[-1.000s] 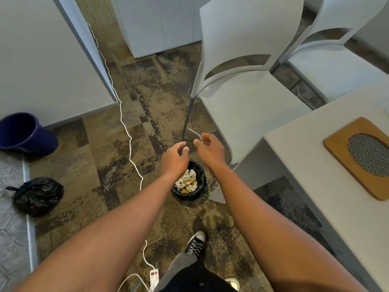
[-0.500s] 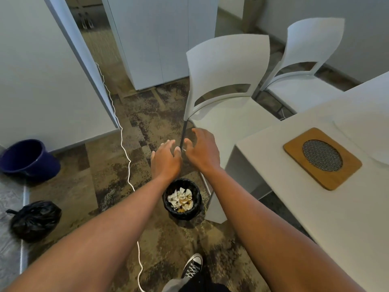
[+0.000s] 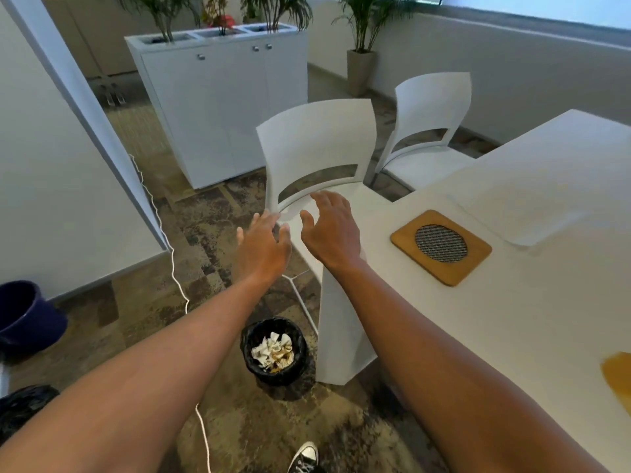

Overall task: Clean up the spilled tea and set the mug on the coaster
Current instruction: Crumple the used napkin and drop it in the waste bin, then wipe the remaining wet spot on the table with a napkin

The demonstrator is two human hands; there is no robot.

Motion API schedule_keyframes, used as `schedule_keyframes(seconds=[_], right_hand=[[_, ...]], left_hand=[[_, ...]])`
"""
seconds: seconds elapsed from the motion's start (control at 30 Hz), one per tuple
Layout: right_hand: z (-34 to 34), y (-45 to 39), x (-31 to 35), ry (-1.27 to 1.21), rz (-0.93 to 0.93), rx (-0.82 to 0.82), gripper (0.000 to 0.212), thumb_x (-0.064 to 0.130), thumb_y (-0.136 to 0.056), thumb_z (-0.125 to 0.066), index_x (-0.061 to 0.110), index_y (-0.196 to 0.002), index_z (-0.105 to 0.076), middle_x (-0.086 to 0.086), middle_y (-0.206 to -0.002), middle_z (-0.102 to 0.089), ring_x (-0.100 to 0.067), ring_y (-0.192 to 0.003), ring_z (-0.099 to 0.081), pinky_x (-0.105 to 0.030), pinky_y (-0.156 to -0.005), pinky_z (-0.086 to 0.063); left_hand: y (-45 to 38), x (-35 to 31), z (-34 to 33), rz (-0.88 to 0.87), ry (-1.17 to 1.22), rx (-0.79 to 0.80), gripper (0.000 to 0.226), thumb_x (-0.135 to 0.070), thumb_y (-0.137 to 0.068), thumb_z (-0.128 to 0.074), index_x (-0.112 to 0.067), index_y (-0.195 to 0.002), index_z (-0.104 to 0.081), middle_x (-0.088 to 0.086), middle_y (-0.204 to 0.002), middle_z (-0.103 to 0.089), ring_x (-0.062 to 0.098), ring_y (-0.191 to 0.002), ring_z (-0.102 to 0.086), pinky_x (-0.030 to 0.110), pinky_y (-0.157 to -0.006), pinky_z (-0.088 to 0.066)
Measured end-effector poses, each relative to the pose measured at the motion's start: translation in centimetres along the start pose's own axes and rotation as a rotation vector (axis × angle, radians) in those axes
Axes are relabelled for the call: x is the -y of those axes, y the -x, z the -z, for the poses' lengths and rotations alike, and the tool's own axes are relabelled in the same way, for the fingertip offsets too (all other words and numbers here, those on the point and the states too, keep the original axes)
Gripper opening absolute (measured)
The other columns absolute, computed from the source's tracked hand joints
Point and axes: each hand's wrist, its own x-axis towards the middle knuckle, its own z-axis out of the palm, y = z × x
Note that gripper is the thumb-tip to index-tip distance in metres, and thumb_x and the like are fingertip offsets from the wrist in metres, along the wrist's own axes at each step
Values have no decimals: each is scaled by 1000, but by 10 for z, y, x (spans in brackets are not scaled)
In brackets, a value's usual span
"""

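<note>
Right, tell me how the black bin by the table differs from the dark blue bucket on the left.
The black bin is lined with a black bag and holds crumpled, stained paper; the dark blue bucket shows no liner and its contents cannot be seen. The black bin stands upright by the table base, while the dark blue bucket sits by the wall, cut off at the picture's left edge. Both stand on the patterned floor.
</note>
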Motion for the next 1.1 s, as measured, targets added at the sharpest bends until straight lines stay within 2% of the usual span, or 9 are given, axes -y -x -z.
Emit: schedule_keyframes(seconds=[0.27, 0.6, 0.77, 0.93, 1.1], right_hand=[[55, 18, -39, 138, -21, -40, 45, 33, -100, -48, 17, -142, -47, -2, -152, -41, -20, -146, -24, -40, -112, -33], [119, 44, -93, 274, -28, -34, 52, 35, -101, -45, 12, -147, -38, -5, -158, -32, -23, -150, -15, -39, -118, -21], [148, 56, -117, 299, -79, -61, 51, 32, -100, -48, 11, -147, -41, -6, -156, -35, -24, -149, -19, -40, -117, -25], [176, 61, -140, 291, -156, -83, 53, 30, -97, -53, 14, -147, -41, -3, -156, -36, -23, -149, -20, -43, -113, -32], [195, 60, -163, 277, -225, -95, 54, 26, -97, -55, 14, -147, -40, -3, -155, -38, -22, -148, -20, -42, -114, -30]], left_hand=[[14, -61, -11, -130, -79, 18, 49, -39, -105, -35, -21, -149, -44, 0, -162, -30, 15, -152, -17, 48, -124, -2], [36, -119, -40, -258, -105, 62, 53, -40, -106, -32, -17, -154, -37, 7, -164, -21, 23, -154, -7, 44, -123, 1], [44, -147, -61, -310, -155, 86, 53, -41, -106, -33, -17, -153, -37, 7, -164, -23, 24, -154, -9, 44, -122, 2], [48, -176, -80, -373, -146, 177, 52, -36, -105, -35, -16, -153, -36, 8, -164, -24, 25, -154, -11, 51, -122, -3], [44, -204, -101, -421, -105, 254, 52, -33, -104, -38, -15, -153, -37, 9, -164, -25, 24, -153, -14, 51, -122, -5]])
